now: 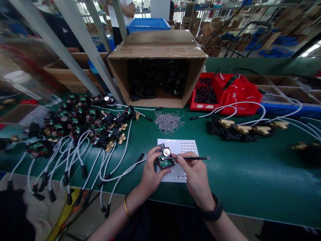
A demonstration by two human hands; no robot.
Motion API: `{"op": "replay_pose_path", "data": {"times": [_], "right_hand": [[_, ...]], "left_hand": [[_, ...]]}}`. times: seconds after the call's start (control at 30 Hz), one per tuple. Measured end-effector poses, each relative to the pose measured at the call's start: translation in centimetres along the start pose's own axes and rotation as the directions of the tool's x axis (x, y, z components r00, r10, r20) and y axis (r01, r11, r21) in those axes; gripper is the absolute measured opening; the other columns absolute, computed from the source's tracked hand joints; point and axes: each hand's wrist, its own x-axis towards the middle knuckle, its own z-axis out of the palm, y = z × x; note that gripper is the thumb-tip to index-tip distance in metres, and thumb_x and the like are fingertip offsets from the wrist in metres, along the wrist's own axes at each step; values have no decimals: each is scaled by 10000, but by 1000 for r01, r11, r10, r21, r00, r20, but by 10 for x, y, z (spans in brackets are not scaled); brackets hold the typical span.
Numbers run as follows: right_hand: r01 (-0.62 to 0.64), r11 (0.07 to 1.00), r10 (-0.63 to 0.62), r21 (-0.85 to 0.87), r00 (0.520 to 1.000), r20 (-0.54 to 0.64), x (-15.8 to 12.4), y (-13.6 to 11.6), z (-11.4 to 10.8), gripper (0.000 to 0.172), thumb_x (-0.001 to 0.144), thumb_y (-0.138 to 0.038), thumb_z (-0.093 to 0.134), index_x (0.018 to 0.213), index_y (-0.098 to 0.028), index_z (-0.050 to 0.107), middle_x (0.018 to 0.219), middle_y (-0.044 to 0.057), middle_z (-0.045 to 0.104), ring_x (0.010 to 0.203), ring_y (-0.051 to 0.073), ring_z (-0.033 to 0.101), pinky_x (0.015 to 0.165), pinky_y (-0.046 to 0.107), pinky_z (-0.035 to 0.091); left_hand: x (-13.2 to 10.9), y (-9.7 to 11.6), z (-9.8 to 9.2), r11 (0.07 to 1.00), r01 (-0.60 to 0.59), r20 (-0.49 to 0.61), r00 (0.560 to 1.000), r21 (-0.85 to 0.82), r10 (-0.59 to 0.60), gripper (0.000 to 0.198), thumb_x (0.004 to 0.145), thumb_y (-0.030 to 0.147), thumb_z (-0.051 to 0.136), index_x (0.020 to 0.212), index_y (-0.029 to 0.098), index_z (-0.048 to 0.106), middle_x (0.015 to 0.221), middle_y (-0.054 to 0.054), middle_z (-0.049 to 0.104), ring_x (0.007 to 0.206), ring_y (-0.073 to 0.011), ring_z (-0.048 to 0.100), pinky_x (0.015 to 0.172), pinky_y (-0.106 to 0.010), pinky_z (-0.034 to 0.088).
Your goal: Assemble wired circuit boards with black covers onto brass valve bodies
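Note:
My left hand point(150, 169) grips the edge of a small black housing with a green circuit board point(164, 164) inside and a round silvery disc on top. A white cable runs off to its left. In my right hand point(197, 174) is a pair of slim black tweezers point(202, 158), pinched between thumb and fingers. Their tip reaches over the board, close to the disc; fine contact there is too small to make out. Beneath both hands lies a white sheet point(175, 144) carrying rows of small round silvery pieces.
A heap of small metal pins point(168, 122) lies beyond the sheet. Several open cabled units point(82, 120) crowd the left. An open cardboard box point(157, 47) stands behind. Red bins point(238, 90) and black units with brass fittings point(240, 130) are at right.

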Motion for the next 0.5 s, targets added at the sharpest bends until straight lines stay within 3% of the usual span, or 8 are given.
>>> {"op": "replay_pose_path", "data": {"times": [0.07, 0.1, 0.2, 0.27, 0.33, 0.37, 0.4, 0.5], "right_hand": [[195, 968, -195, -157, 981, 14, -11, -9, 0, 54, 772, -232, 608, 801, -192, 628, 864, 60, 679, 838, 210, 632, 760, 364, 500], [322, 919, -315, -227, 947, 68, -16, -15, -2, 69, 781, -198, 586, 831, -209, 632, 905, 58, 677, 888, 216, 625, 794, 378, 494], [627, 717, -601, -305, 778, 186, -14, -35, -15, 211, 818, -149, 493, 939, -267, 620, 1019, 39, 652, 1028, 228, 572, 877, 419, 456], [647, 675, -676, -353, 735, 54, 12, -45, -24, 215, 849, -174, 441, 969, -252, 602, 977, 49, 645, 963, 226, 589, 822, 403, 470], [538, 712, -647, -451, 753, -124, 58, -51, -23, 197, 873, -239, 419, 955, -191, 592, 831, 59, 622, 744, 193, 594, 656, 329, 476], [453, 738, -585, -500, 799, -140, 84, -51, -17, 239, 886, -281, 393, 948, -162, 591, 756, 55, 604, 648, 174, 562, 588, 299, 453], [387, 731, -476, -562, 879, -14, 111, -49, -7, 282, 894, -316, 367, 926, -152, 595, 707, 45, 589, 604, 163, 537, 561, 281, 432], [437, 693, -377, -574, 898, 227, 184, -41, 43, 179, 774, -330, 572, 710, -169, 619, 678, 35, 611, 629, 165, 563, 629, 271, 433]], "left_hand": [[0, -1, -3, 993, -42, 44, 998, 112, 37, 417, 766, 203, 613, 1123, 242, 400, 1289, -114, 366, 1213, -270, 385, 972, -514, 355], [0, -2, -5, 987, -54, 62, 997, 154, 45, 374, 783, 195, 588, 1112, 242, 416, 1300, -114, 351, 1213, -268, 383, 967, -508, 360], [-2, -8, -7, 974, -102, 68, 994, 200, 91, 343, 821, 195, 530, 1139, 253, 415, 1323, -117, 328, 1217, -262, 384, 947, -480, 390], [-3, -15, -6, 970, -138, 38, 990, 198, 133, 359, 835, 211, 508, 1174, 259, 399, 1335, -124, 324, 1226, -263, 386, 936, -460, 413], [-3, -23, -4, 965, -175, 22, 985, 194, 174, 381, 845, 210, 489, 1207, 264, 383, 1362, -128, 301, 1240, -262, 381, 936, -431, 426], [-3, -25, -3, 962, -202, 19, 979, 185, 202, 396, 846, 214, 486, 1223, 270, 375, 1376, -125, 287, 1243, -260, 382, 935, -412, 434], [-3, -26, -2, 961, -221, 13, 975, 168, 221, 407, 843, 234, 495, 1229, 280, 376, 1385, -116, 281, 1241, -261, 389, 933, -396, 441], [1, -21, -1, 994, -46, -18, 999, 100, 48, 369, 792, 349, 573, 1145, 310, 474, 1351, -69, 360, 1195, -269, 444, 938, -398, 445]]}}
